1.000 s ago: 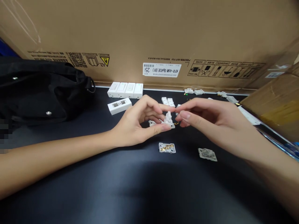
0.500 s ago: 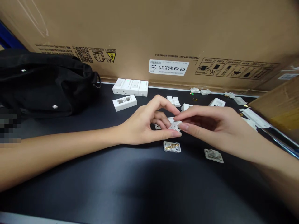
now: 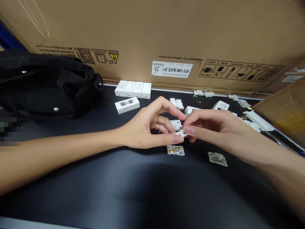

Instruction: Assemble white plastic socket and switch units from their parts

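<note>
– How much room do the hands have?

– The left hand [image 3: 144,130] and the right hand [image 3: 221,127] are over a black table top [image 3: 114,187]. Lots of table top stretches toward its pale near edge [image 3: 30,223]. At the back, a big cardboard box [image 3: 133,31] stands like a wall. A black bag [image 3: 73,90] sits on the left, and a smaller cardboard box [image 3: 286,111] on the right.

– Where is the small white plastic piece [image 3: 182,133]?

– Between the hands. The right thumb and pointer pinch it, close together. The left thumb presses its near side, curled fingers sit behind, and the left pointer bends high above.

– What lies near?

– A white plate with brass strips [image 3: 175,150], just below the left thumb. A grey plate [image 3: 217,159] is farther right.

– What is hard to see?

– Fingers cover much of the held piece, so nobody can tell its whole shape. The right hand partly hides a white cover [image 3: 191,110]. Both arms run out of view.
</note>
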Demonstrator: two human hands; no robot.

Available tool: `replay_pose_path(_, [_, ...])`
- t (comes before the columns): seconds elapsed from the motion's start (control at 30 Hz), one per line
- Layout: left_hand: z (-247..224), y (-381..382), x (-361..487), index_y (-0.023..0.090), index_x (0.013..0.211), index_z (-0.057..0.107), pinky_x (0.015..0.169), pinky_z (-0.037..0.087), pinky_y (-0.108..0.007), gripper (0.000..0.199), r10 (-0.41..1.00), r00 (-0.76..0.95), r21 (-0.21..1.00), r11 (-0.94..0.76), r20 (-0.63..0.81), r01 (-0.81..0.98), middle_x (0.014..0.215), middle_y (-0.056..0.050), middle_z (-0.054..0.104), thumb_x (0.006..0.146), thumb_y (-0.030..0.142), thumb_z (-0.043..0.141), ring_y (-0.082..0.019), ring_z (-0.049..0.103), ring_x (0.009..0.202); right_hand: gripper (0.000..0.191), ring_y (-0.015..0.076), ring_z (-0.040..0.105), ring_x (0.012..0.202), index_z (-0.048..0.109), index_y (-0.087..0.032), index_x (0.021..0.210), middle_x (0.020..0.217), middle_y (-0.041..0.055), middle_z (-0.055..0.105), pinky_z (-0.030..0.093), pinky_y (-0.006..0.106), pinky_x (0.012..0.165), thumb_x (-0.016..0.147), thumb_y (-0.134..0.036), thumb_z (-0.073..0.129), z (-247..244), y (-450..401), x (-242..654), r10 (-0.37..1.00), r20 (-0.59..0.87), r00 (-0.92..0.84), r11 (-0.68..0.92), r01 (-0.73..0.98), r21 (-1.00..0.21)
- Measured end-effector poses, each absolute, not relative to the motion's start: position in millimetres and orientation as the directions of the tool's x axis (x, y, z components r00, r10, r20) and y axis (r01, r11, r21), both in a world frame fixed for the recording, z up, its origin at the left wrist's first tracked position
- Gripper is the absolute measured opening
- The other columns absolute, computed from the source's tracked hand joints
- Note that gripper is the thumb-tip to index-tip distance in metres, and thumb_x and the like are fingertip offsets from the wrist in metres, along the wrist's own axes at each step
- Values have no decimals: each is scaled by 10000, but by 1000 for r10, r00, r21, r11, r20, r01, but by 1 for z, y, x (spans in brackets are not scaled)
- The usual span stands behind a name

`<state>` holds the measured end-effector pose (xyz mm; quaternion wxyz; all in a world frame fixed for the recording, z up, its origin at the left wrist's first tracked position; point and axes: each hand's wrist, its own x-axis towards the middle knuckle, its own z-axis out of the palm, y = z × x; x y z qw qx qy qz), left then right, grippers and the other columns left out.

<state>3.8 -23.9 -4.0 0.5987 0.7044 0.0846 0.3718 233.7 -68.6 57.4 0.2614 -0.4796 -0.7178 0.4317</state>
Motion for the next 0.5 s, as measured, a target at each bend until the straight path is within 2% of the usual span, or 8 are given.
replay_pose_path(0.1, [-4,-22,5,231,1106,508,727,651,-154,340,583,701,910,-227,412,-346,1282,-50,685,925,153,785,-71,760,832,307,148,676,684,735,-235,793,752,5,721,535,271,651,876,-526,788,58,-68,234,907,-77,-415,130,450,-884])
replay_pose_path(0.3, [-3,-20,9,191,1014,530,697,668,-175,243,638,673,919,-159,374,-359,1072,-31,747,950,190,765,-101,776,780,336,155,698,718,717,-225,778,766,6,737,551,275,702,903,-534,762,59,-69,233,886,-173,-429,40,444,-895])
replay_pose_path(0.5, [-4,-21,10,177,978,551,700,658,-156,239,650,632,904,-240,421,-355,989,-22,735,930,185,786,-100,767,809,366,185,715,759,745,-216,821,804,35,768,567,317,766,947,-557,705,58,-72,234,879,-206,-429,-2,430,-903])
